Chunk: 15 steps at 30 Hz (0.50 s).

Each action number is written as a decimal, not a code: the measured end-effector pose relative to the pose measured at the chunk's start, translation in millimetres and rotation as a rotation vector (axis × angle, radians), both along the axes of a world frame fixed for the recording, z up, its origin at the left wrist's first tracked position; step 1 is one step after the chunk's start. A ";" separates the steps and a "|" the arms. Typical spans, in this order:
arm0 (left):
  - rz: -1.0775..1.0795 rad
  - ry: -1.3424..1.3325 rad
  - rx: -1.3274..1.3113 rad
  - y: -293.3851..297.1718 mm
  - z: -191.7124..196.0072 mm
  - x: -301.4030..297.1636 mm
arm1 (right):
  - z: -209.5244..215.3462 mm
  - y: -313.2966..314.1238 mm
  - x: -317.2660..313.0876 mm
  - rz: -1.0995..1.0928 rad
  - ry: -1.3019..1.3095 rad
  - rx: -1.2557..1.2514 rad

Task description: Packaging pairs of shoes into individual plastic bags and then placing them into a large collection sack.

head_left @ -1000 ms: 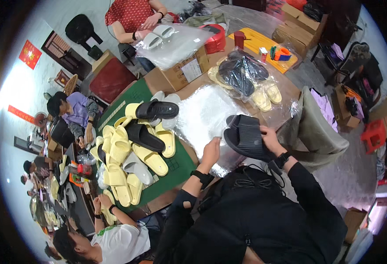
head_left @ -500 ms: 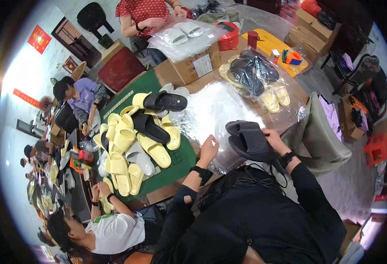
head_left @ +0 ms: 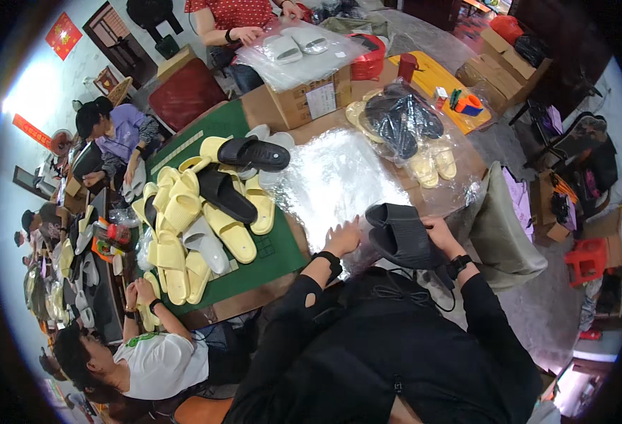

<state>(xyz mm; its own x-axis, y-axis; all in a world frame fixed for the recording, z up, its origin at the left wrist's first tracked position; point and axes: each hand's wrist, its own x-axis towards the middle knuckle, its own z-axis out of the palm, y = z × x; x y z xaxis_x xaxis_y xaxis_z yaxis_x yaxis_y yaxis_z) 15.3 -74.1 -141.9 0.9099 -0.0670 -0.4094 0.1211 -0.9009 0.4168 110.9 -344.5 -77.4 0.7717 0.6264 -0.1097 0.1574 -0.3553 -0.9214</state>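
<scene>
A pair of black slide slippers [head_left: 398,233], placed together, is gripped at its right side by my right hand [head_left: 441,237], just above the table's near edge. My left hand [head_left: 344,237] lies with its fingers spread on the shiny stack of clear plastic bags [head_left: 342,177], just left of the slippers. Farther left, a heap of slippers, mostly pale yellow slides [head_left: 182,208], rests on a green mat [head_left: 275,261]. A black slide [head_left: 254,153] tops its far end, and a grey slide [head_left: 207,244] lies at its near side.
Plastic-wrapped black and yellow slippers [head_left: 404,124] lie at the far right of the table. A cardboard box [head_left: 311,99] stands at the back, bearing bagged white slippers [head_left: 284,49] beside a person in red. Another person in a white shirt [head_left: 162,364] sits at the left.
My left hand has gone from half-curled to spread fingers on the plastic bags, a little nearer the slippers. My right hand still holds the black slippers. The whole view has shifted slightly.
</scene>
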 end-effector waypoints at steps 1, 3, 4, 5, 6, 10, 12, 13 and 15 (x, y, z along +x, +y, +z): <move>0.045 -0.020 0.045 -3.7 -8.0 0.2 | -4.0 -4.8 -1.0 -0.013 0.017 0.005; 0.057 -0.016 0.136 -6.3 -11.1 5.0 | -7.2 -13.5 -4.1 -0.038 0.053 0.029; 0.045 -0.016 0.129 -6.6 -12.6 8.6 | -8.3 -19.0 -5.1 -0.050 0.053 0.023; -0.014 -0.006 0.181 -3.5 -17.8 9.2 | -5.4 -18.8 -7.5 -0.044 0.059 -0.004; -0.067 0.005 0.235 2.3 -27.2 8.2 | -1.6 -17.2 -9.7 -0.032 0.065 -0.029; 0.277 -0.157 -0.371 15.4 -38.2 18.3 | -4.9 -22.6 -9.2 -0.021 0.145 -0.025; 0.320 -0.117 -0.465 16.5 -25.5 21.9 | -0.2 -23.2 -7.1 -0.006 0.143 0.027; 0.288 -0.118 -0.526 17.8 -23.9 24.1 | 1.9 -22.5 -5.7 0.015 0.137 0.081; 0.292 -0.101 -0.525 24.1 -28.7 20.5 | 10.6 -9.9 -2.9 0.054 0.148 0.079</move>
